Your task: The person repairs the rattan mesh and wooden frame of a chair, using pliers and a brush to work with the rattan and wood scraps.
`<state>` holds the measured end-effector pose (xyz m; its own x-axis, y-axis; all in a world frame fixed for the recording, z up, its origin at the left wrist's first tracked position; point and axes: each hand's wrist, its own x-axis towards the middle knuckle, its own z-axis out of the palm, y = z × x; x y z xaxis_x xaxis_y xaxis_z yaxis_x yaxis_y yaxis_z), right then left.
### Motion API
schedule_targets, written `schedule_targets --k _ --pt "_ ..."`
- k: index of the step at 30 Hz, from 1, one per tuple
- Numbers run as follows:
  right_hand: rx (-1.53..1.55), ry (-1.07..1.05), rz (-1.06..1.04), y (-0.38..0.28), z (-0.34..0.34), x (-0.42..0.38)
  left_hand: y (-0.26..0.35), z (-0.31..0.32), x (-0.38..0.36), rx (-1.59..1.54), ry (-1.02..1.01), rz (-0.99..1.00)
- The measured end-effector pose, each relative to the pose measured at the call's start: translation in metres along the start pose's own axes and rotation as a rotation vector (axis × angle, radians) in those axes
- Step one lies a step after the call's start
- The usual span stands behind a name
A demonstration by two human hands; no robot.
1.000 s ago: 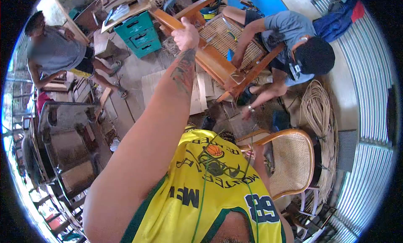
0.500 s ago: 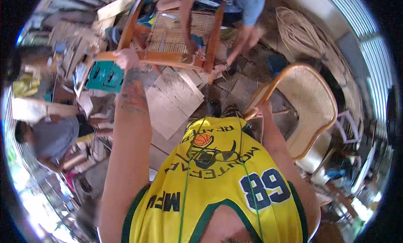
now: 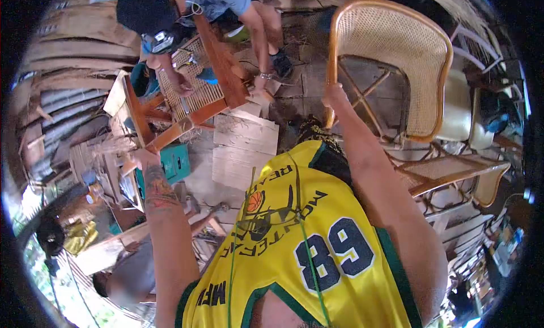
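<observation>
On the left of the head view, my left hand (image 3: 146,158) is closed around the corner of a brown wooden chair frame (image 3: 180,130). The frame has a slatted woven seat (image 3: 190,73) and stands tilted. My right hand (image 3: 335,95) grips the front edge of a rattan chair (image 3: 391,22) with a curved cane back, at upper right. Across the wooden frame, a co-worker (image 3: 224,2) in a dark cap bends over it. One of their hands (image 3: 263,84) is by a frame end; the other (image 3: 180,84) is over the seat.
Flattened cardboard (image 3: 243,149) lies on the floor between the chairs. A green case (image 3: 174,163) sits below my left hand's frame. Another rattan chair (image 3: 447,172) stands at right, near a pale seat (image 3: 458,112). A second person (image 3: 130,274) is at lower left.
My view has turned. The wooden frame now sits lower and more slanted at left. The rattan chair appears higher, with my right hand still on it. The co-worker leans farther over the frame.
</observation>
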<state>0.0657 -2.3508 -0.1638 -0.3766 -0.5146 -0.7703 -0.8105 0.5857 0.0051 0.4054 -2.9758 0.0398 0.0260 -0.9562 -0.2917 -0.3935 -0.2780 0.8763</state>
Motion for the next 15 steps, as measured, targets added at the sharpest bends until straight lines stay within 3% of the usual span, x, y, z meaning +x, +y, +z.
schedule_targets --k 1,3,6,9,11,12,15 --pt "0.450 -0.019 0.272 0.001 0.021 0.029 0.007 0.004 -0.006 -0.067 0.027 -0.064" --pt "0.907 -0.056 0.550 -0.005 0.029 0.027 0.014 0.006 -0.012 -0.087 0.049 -0.150" --pt "0.552 0.121 0.263 -0.004 0.049 0.034 0.018 0.013 -0.017 -0.091 0.038 -0.207" --pt "0.850 0.043 0.374 -0.006 0.044 0.037 0.023 0.014 -0.015 -0.128 0.067 -0.222" --pt "1.089 0.107 0.564 -0.009 -0.020 -0.031 0.027 0.015 -0.013 -0.137 0.099 -0.241" --pt "1.091 0.108 0.566 -0.008 -0.010 -0.020 0.029 0.021 -0.024 -0.173 0.148 -0.273" --pt "0.692 0.060 0.343 -0.011 0.012 0.008 0.031 0.025 -0.040 -0.218 0.190 -0.287"
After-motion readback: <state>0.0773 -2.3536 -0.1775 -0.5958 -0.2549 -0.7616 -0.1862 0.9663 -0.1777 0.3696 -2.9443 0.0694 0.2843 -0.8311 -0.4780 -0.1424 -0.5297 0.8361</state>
